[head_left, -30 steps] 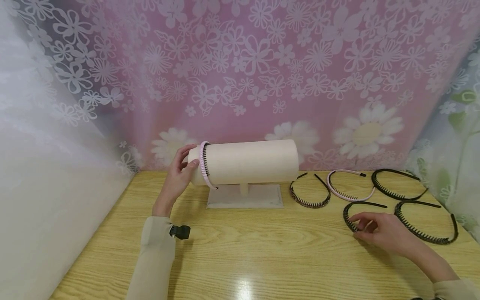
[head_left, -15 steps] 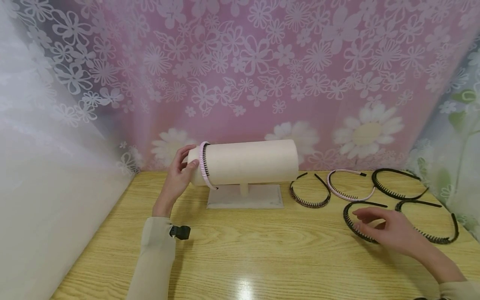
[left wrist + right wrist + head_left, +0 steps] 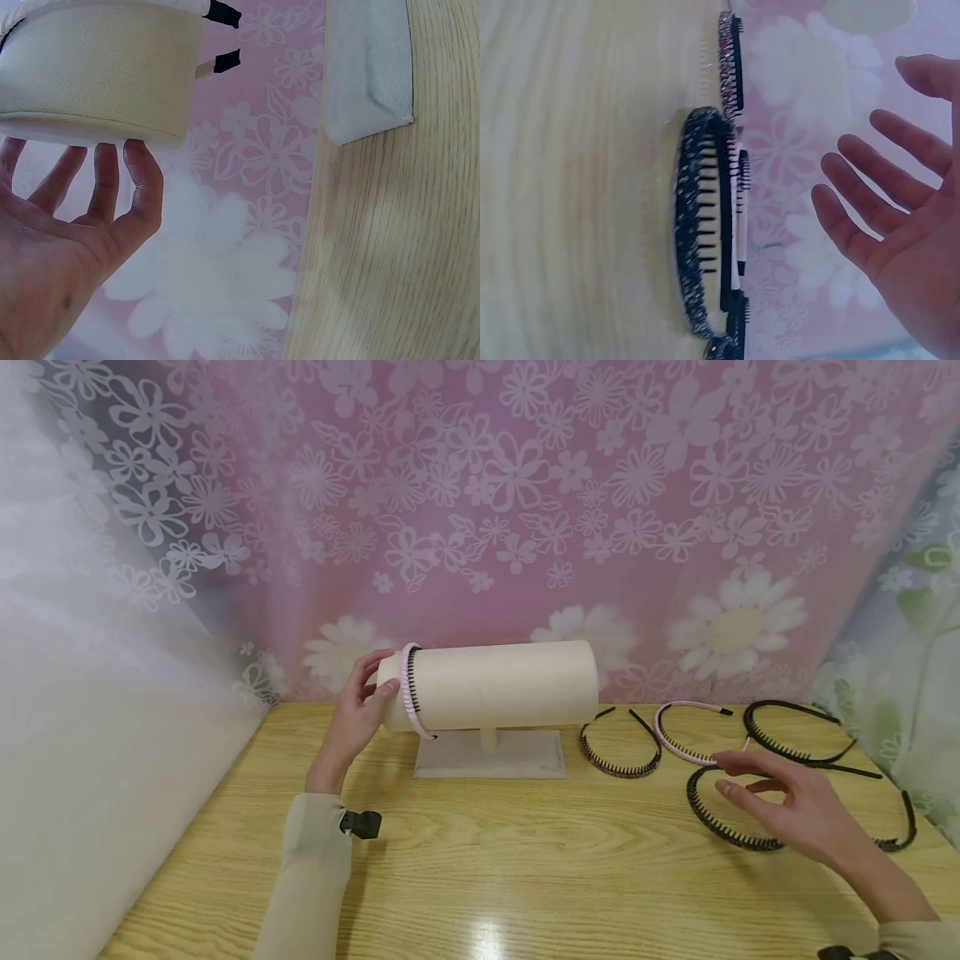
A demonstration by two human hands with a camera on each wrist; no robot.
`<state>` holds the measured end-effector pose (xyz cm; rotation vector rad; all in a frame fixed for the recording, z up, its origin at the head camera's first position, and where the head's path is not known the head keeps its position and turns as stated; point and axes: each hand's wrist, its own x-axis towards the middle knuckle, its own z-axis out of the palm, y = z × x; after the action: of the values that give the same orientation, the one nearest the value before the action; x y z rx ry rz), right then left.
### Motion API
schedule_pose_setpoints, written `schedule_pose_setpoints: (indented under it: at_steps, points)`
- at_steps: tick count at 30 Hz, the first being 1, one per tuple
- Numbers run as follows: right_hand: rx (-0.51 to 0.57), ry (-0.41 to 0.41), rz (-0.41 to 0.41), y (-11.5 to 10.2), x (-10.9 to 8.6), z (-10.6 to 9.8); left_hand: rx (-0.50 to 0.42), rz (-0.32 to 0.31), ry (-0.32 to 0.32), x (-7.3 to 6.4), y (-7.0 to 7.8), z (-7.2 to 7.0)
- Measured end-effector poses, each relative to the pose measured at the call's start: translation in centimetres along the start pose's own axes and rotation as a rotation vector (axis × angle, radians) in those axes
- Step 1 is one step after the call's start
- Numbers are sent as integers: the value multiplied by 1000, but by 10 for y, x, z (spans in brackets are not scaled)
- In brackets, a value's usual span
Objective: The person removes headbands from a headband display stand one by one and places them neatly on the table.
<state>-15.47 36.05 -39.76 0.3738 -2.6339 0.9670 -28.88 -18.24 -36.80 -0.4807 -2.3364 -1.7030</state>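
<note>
A cream cylindrical headband display stand (image 3: 510, 685) rises from a pale flat base (image 3: 450, 764). My left hand (image 3: 351, 718) grips its left end, thumb in front; the left wrist view shows the other fingertips against the end. Around the cylinder, just beside that hand, sits a pink toothed headband (image 3: 408, 693). My right hand (image 3: 806, 810) hovers at the right with nothing in its grasp, fingers apart. Below and left of it a black glittery toothed headband (image 3: 720, 832) lies on the table, partly covered by the hand in the head view.
More headbands lie at the right: a dark reddish one (image 3: 618, 772), a pink one (image 3: 667, 743), a black one (image 3: 776, 746) at the back and another black one (image 3: 911, 818) partly behind my right hand. A flowered curtain (image 3: 487, 485) hangs behind the wooden table (image 3: 450, 860).
My right hand has let go of the black glittery headband, lifted off it and moved right. That headband stays on the table; my left hand has kept its place on the stand.
</note>
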Motion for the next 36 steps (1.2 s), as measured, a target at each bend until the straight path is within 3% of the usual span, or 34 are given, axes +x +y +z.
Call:
schedule_pose_setpoints:
  at_steps: [14, 21, 36]
  points:
    - [31, 137, -101, -19, 9, 4, -3, 5, 0, 1, -1, 0]
    - [87, 189, -230, -29, 20, 6, -7, 9, 3, 2, -2, 0]
    - [114, 212, -335, -52, 44, 13, -5, 0, 6, 1, 0, 0]
